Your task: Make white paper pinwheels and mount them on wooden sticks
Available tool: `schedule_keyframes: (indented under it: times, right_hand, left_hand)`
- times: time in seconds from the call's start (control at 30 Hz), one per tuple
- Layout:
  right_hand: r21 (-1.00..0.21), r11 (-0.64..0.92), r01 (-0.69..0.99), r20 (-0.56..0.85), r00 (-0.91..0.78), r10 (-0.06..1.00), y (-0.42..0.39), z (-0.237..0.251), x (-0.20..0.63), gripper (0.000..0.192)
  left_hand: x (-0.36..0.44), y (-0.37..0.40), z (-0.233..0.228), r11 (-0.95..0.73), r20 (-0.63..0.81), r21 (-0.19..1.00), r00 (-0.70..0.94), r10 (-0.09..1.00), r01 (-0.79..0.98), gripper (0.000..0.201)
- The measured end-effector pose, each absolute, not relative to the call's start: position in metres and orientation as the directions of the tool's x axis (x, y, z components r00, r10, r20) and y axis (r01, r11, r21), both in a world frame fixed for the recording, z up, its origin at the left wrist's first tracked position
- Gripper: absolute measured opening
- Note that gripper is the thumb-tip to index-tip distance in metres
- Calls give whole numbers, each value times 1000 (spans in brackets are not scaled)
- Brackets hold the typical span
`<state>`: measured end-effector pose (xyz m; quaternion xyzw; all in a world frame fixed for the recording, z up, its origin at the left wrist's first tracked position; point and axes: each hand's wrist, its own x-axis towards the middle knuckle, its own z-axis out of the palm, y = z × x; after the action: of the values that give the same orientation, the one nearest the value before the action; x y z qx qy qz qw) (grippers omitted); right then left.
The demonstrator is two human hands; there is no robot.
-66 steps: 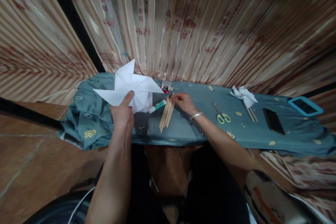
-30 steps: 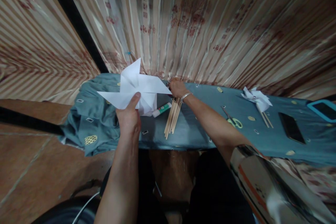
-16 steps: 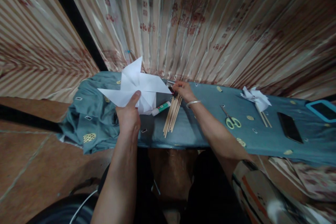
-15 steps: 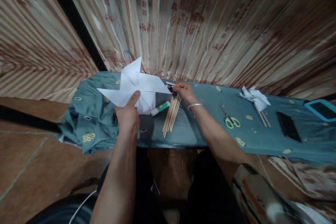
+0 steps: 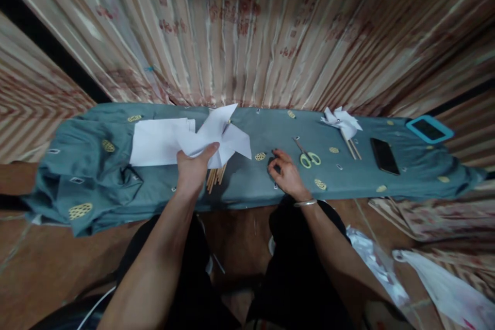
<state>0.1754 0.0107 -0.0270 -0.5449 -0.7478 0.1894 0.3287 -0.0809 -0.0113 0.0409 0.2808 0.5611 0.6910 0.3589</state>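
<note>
Left hand (image 5: 194, 166) pinches paper pinwheel (image 5: 216, 135) — right hand (image 5: 284, 172) rests loosely curled on surface (image 5: 247, 185), scissors (image 5: 307, 154) just beyond.

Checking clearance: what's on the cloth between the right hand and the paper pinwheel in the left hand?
Head view: between right hand and paper pinwheel lies only teal cloth with a printed yellow oval.

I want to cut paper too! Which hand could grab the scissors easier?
Probably the right hand: it rests beside the scissors, while the left hand holds the paper pinwheel.
</note>
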Motion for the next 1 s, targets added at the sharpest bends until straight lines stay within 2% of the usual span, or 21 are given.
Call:
schedule_keyframes:
  times: [0.1, 0.23, 0.37, 0.47, 0.67, 0.77, 0.9, 1.0]
  right_hand:
    - [-658, 314, 685, 262, -182, 948, 10, -30, 182, 9]
    - [-703, 275, 656, 283, -96, 954, 4, -26, 190, 16]
    - [-664, 287, 690, 301, -104, 948, -5, -19, 185, 20]
    - [-581, 322, 748, 298, -172, 939, -7, -15, 176, 20]
    - [-270, 371, 889, 216, -319, 923, -4, -9, 163, 21]
    - [-206, 395, 896, 216, -352, 911, -4, -8, 159, 23]
    - [-238, 378, 895, 232, -325, 917, -4, -7, 157, 18]
    - [-340, 348, 873, 248, -274, 929, -3, -8, 162, 18]
  left_hand:
    - [-68, -3, 41, -100, -7, 982, -561, 827, -160, 37]
    - [-55, 7, 43, -92, -9, 983, -540, 842, -159, 39]
    - [-41, 12, 40, -80, 8, 989, -493, 870, -124, 39]
    - [-31, 12, 35, -54, 9, 995, -447, 895, -89, 39]
    - [-21, 9, 31, 16, -61, 993, -390, 919, -118, 40]
    - [-21, 7, 32, 15, -79, 985, -369, 926, -173, 40]
    - [-25, 7, 32, -10, -92, 969, -395, 914, -248, 42]
    - [-29, 7, 29, 9, -132, 952, -383, 914, -306, 43]
